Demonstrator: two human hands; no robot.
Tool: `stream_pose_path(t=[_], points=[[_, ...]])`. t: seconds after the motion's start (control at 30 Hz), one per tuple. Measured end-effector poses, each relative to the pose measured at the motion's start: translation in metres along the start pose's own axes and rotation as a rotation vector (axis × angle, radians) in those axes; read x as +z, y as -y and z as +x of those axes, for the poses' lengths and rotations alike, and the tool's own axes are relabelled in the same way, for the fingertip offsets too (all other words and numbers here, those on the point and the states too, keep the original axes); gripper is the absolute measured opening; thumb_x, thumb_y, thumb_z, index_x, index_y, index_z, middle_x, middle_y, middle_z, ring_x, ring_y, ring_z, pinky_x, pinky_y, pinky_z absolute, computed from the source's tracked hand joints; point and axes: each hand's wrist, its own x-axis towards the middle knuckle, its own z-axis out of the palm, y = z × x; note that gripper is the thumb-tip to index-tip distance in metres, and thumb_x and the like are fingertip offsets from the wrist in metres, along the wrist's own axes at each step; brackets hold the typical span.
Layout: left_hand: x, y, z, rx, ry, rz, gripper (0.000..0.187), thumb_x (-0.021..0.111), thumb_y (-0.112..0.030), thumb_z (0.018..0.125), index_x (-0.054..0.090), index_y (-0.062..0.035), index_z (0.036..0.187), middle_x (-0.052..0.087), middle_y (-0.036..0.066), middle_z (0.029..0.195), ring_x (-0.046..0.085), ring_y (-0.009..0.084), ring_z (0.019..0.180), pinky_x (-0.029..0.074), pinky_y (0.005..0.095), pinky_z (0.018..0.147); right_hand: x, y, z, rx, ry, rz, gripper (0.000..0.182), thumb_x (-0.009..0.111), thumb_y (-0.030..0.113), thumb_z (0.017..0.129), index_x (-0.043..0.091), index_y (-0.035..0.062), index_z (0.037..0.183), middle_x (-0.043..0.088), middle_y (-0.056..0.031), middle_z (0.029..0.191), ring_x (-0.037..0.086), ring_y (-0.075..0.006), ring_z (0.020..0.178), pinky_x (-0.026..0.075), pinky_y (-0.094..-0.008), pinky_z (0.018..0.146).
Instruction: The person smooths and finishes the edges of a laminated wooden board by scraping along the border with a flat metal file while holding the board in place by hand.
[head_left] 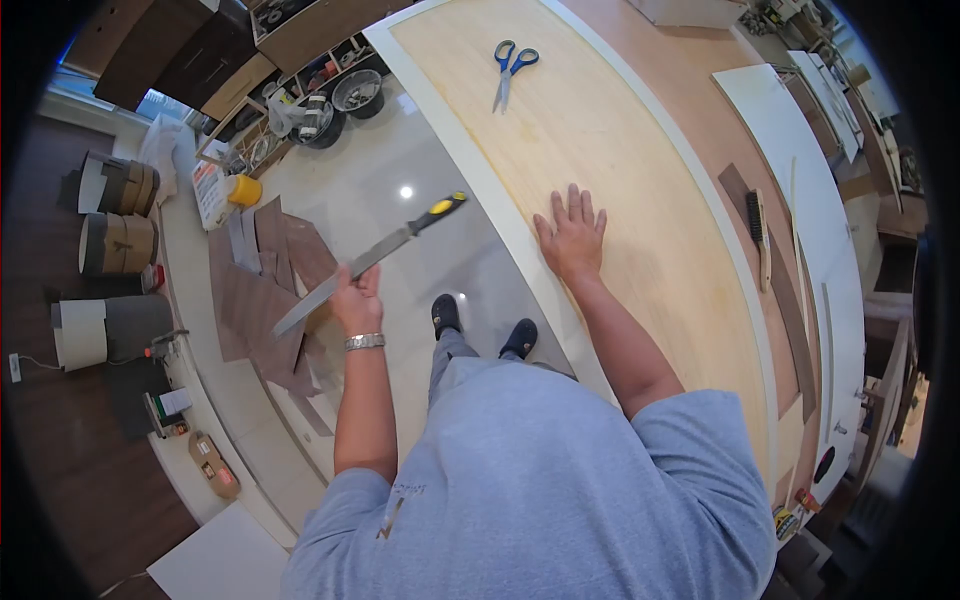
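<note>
My left hand [357, 300], with a metal watch on its wrist, is closed around the blade of a long flat metal file [392, 243]. The file slants over the floor, its black-and-yellow handle pointing up and to the right. Spread flat, my right hand [573, 238] rests on a pale wood panel [640, 210] with white edge strips. Farther up on that panel lies a pair of scissors [508, 72] with blue handles, their points toward me.
Brown sheet offcuts [265, 290] lie on the floor at left. Buckets [358, 94] stand at upper left near a yellow container [243, 190]. Right of the panel are a wire brush [760, 240] and a curved white board [815, 230].
</note>
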Motion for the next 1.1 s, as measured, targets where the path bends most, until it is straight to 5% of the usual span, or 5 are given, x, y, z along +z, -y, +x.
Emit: stream_pose_path(t=[1.1], points=[[0.016, -0.013, 0.011, 0.034, 0.043, 0.07, 0.018, 0.062, -0.008, 0.099, 0.051, 0.001, 0.111, 0.067, 0.015, 0.098, 0.074, 0.0296, 0.081, 0.067, 0.0477, 0.078, 0.0, 0.0, -0.002, -0.012, -0.032, 0.002, 0.063, 0.044, 0.054, 0.103, 0.048, 0.0165, 0.153, 0.031, -0.0121, 0.166, 0.024, -0.0312, 0.154, 0.016, -0.0598, 0.123]])
